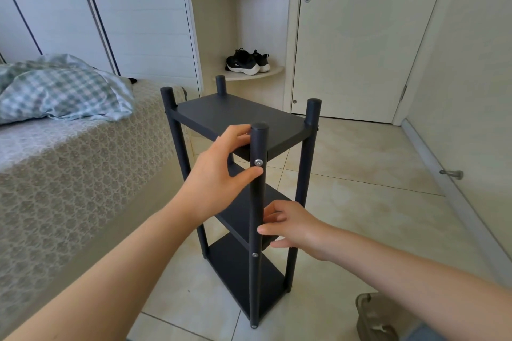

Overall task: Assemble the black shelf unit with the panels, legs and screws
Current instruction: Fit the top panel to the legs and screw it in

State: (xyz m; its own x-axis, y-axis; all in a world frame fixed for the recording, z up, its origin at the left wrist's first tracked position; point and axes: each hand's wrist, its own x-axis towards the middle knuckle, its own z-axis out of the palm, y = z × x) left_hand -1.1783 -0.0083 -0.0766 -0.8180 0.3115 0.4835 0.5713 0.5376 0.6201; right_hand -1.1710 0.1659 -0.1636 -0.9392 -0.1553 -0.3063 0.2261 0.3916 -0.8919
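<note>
The black shelf unit [241, 116] stands upright on the tiled floor, with three panels between four round legs. A silver screw [258, 162] shows on the near leg [256, 202] at the top panel, and another screw [254, 255] lower down at the middle panel. My left hand [221, 171] grips the near leg near its top, fingers above the screw and thumb below it. My right hand [288, 225] holds the near corner of the middle panel beside the same leg, thumb on the edge and fingers curled around it.
A bed [69, 163] with a patterned cover and a checked blanket [61, 91] stands close on the left. A shut door [360, 36] and a corner shelf with black shoes [248, 61] lie behind. A doorstop [451, 174] and a grey-brown object [374, 315] sit on the right floor.
</note>
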